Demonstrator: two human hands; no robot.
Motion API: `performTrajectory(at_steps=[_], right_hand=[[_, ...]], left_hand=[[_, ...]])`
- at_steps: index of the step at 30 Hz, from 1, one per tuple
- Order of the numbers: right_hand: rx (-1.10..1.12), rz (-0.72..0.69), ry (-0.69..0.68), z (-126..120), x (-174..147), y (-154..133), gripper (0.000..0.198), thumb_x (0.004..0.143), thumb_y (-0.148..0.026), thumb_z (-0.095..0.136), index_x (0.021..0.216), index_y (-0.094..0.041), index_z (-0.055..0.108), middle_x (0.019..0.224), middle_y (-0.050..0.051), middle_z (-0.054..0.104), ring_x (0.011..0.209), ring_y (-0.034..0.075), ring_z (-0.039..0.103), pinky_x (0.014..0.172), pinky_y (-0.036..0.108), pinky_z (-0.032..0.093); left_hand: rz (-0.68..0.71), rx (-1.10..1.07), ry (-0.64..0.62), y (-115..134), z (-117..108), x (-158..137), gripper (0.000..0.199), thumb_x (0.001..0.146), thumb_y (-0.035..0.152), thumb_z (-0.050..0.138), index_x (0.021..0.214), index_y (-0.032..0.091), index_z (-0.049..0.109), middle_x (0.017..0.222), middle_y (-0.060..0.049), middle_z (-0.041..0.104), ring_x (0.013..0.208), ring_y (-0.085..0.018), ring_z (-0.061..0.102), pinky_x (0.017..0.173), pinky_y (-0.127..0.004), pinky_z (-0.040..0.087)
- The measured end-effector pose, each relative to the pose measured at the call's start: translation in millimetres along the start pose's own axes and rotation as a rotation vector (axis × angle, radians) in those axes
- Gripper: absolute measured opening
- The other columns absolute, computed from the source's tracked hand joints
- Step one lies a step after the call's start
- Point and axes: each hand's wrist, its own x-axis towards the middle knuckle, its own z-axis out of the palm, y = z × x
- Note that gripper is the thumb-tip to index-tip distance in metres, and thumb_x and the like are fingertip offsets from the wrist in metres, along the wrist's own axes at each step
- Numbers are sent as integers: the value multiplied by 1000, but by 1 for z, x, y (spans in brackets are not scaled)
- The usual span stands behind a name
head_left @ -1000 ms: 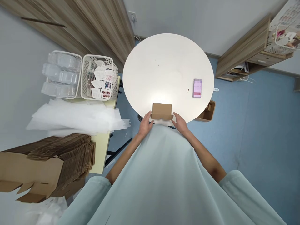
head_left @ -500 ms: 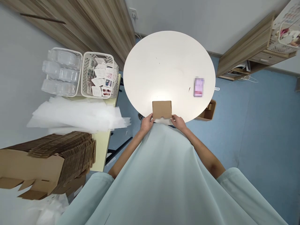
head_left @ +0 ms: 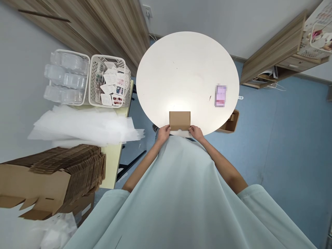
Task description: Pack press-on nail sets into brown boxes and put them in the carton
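Observation:
A small brown cardboard box (head_left: 180,119) lies at the near edge of the round white table (head_left: 186,62), its broad top facing up. At the box's near left corner, my left hand (head_left: 164,132) has its fingers closed on the cardboard. My right hand (head_left: 196,132) pinches the near right corner in the same way. Between the hands, a pale curved notch shows at the box's near edge. The inside of the box is hidden.
A blurred pink-purple rectangular object (head_left: 220,96) lies on the table's right side. To the left stand a basket of clear plastic containers (head_left: 68,77), a basket of carded items (head_left: 110,83), white sheets (head_left: 83,126) and stacked flat cardboard boxes (head_left: 77,166). An open carton (head_left: 230,122) sits on the floor.
Both hands have closed in on the box's near corners, and the fingers are more tightly bent. The box has hardly moved; the view has shifted slightly.

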Motion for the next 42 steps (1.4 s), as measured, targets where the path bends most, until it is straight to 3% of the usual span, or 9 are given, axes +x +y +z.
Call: performTrajectory(at_steps=[11,16,18,20,22,24,29,34,42], right_hand=[[47,-35,81,-6,10,-1,51,99,-24,60,150,-19,62,128,11,78,103,22,75,102,38,58],[210,-123,117,-18,2,-9,40,98,-29,57,133,-20,73,144,13,69,120,23,71,103,37,60],[260,-171,125,-30,-6,-13,36,102,-40,54,122,-20,77,136,10,74,118,24,71,101,35,60],[250,-195,135,-43,-15,-16,44,105,-53,50,106,-20,79,113,7,79,104,25,72,94,35,60],[206,-176,131,-54,-21,-18,56,105,-64,46,93,-20,78,90,5,77,90,26,70,86,35,58],[203,-152,114,-61,-23,-16,60,104,-69,46,89,-20,78,85,4,76,88,26,69,83,34,56],[330,-141,88,-59,-15,-6,51,101,-63,57,115,-20,80,112,10,82,104,27,74,98,39,57],[371,-184,57,-52,-6,5,61,102,-53,62,156,-25,61,142,12,72,107,22,73,99,40,60],[305,-221,64,-45,-7,11,58,104,-54,58,155,-25,59,136,9,71,104,19,73,98,35,60]], left_hand=[[3,83,61,4,-3,8,44,97,32,66,137,14,74,137,-18,75,114,-30,76,116,-46,53],[61,67,10,22,-13,-6,35,102,38,66,124,15,79,145,-17,69,123,-28,72,114,-40,56],[115,37,26,31,-18,-15,36,106,42,61,123,16,80,150,-15,67,130,-28,69,110,-38,59],[153,14,57,40,-22,-22,39,108,45,58,121,17,81,151,-13,68,135,-28,68,107,-37,60],[155,5,73,48,-24,-26,40,108,49,57,116,18,83,148,-12,71,136,-30,67,108,-38,60],[116,-4,71,54,-25,-25,40,107,50,58,110,20,84,142,-10,75,135,-32,68,112,-42,58],[-14,-117,-10,53,-26,-13,41,102,52,67,120,18,82,135,-11,79,126,-34,74,112,-45,57],[10,-197,-108,50,-27,-6,62,99,48,70,154,19,63,154,-17,66,126,-29,73,104,-40,61],[59,-152,-76,47,-23,-9,55,98,43,72,148,19,68,151,-15,69,120,-27,74,106,-40,60]])
